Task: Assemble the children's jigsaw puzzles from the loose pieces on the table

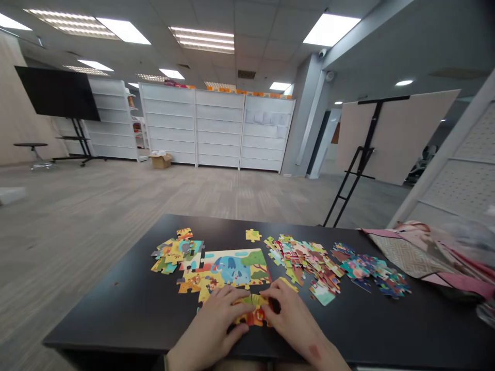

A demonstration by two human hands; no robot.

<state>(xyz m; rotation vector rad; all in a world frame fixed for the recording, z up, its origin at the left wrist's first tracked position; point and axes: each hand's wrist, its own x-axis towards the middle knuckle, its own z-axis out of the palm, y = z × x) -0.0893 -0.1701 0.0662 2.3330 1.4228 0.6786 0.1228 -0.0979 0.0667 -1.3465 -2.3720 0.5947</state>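
Observation:
Several joined jigsaw puzzle pieces (257, 315) in yellow, green and orange lie near the front edge of the table, between my hands. My left hand (216, 322) curves over their left side, fingers on top and thumb by the lower edge. My right hand (290, 312) pinches their right side between thumb and fingers. Just beyond lies a partly assembled puzzle (234, 269) with blue elephants, a tree and a tiger. My left hand covers part of its lower edge. Some yellow pieces also show beside my right fingers.
Loose pieces are heaped at the left (174, 252), and a larger mixed pile (305, 260) sits at the right. Beyond it is a dark blue pile (373, 273). One yellow piece (253, 235) lies alone. Bags (429, 252) rest on the right of the black table (127, 304).

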